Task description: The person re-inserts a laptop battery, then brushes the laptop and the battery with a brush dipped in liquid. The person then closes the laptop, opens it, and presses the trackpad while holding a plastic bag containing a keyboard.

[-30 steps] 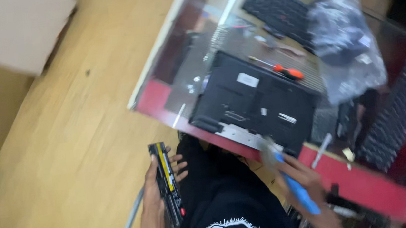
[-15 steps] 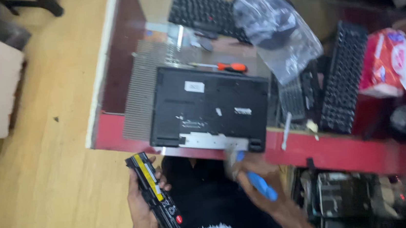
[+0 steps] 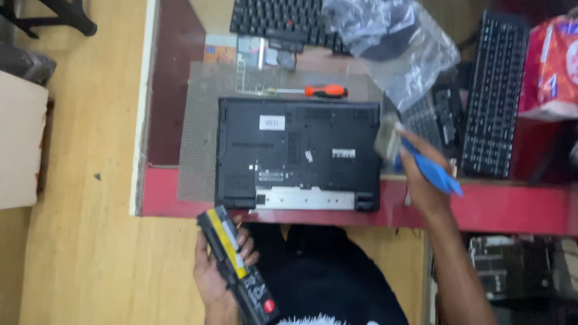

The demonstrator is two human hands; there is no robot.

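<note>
Below, left hand (image 3: 216, 273) wrapped around a long black laptop battery with a yellow label (image 3: 237, 268), held off the desk edge, right hand (image 3: 421, 179) gripping a blue-handled brush (image 3: 423, 165) beside the upturned black laptop (image 3: 298, 151) on the red-edged glass desk (image 3: 516, 205), orange-handled screwdriver (image 3: 324, 91) beyond.

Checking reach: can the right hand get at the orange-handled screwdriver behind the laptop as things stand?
Probably not directly: the right hand is full, holding a blue-handled brush. The screwdriver lies uncovered beyond the laptop.
</note>
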